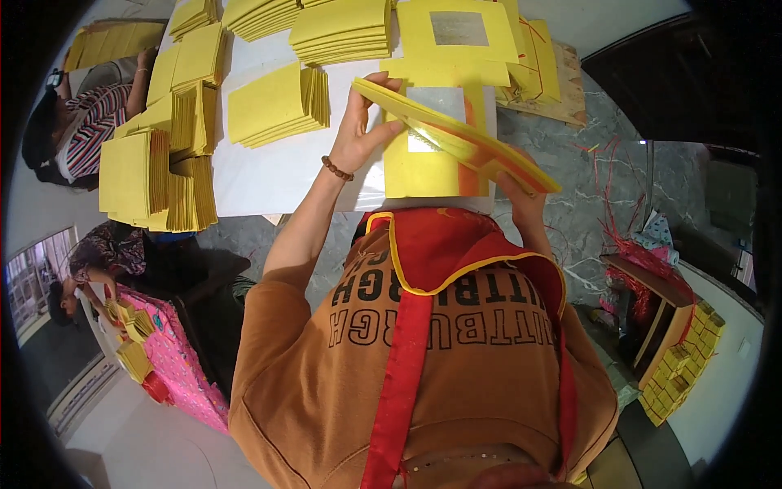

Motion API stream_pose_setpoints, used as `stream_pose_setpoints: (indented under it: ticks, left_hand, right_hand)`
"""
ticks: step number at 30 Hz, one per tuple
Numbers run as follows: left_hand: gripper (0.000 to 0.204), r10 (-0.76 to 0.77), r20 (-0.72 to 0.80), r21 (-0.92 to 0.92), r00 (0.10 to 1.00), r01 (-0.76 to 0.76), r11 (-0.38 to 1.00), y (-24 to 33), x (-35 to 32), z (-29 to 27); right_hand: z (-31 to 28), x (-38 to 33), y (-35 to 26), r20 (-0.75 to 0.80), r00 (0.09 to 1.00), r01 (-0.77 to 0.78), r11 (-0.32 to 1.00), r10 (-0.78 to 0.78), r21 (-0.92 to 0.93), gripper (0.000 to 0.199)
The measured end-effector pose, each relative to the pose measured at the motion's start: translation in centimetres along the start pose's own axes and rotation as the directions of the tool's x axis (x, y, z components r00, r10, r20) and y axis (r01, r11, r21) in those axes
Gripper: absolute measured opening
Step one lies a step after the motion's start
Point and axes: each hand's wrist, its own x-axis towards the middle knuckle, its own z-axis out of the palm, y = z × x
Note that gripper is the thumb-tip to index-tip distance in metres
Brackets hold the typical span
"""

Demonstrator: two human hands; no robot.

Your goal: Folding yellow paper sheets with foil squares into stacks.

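Observation:
My left hand (368,126), with a beaded bracelet on its wrist, grips the upper left end of a thin sheaf of yellow paper (489,147). My right hand (521,198) holds the sheaf's lower right end, its fingers partly hidden beneath. The sheaf is raised and tilted, seen nearly edge-on, with an orange band along its side. Under it, at the table's near edge, lies yellow paper (399,178) bearing a silver square and an orange stripe. Left of my left hand stands a fanned stack of folded yellow paper (265,106).
The white table (285,179) carries more yellow stacks (342,33) at the back and piles (134,175) along its left edge. More yellow sheets (456,28) lie far right. Two people (98,122) work at the left. Red strings (611,187) hang at right, near yellow bundles (684,359).

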Motion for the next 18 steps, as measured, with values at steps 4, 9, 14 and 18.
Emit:
stream_pose_setpoints:
  ticks: [4,9,14,18]
  left_hand:
    - [0.054,-0.027,-0.034,-0.016,0.999,0.027,1.000,-0.4,0.2,0.3]
    - [0.045,-0.053,-0.074,0.011,0.996,0.054,0.998,-0.2,0.5,0.5]
    - [0.030,0.077,-0.389,0.334,0.918,0.063,0.940,0.9,0.8,1.0]
    - [0.052,0.380,0.122,0.827,0.917,-0.305,0.471,2.8,-0.2,1.8]
  right_hand:
    - [0.0,-0.3,0.3,-0.012,0.997,-0.071,0.997,0.071,0.012,0.032]
    - [0.1,0.0,0.3,-0.096,0.965,-0.247,0.969,0.246,-0.006,0.033]
    - [0.6,0.7,0.0,-0.137,0.924,-0.295,0.894,0.357,0.338,0.034]
    - [1.7,1.2,-0.5,-0.026,0.856,-0.358,0.629,0.516,0.690,0.034]
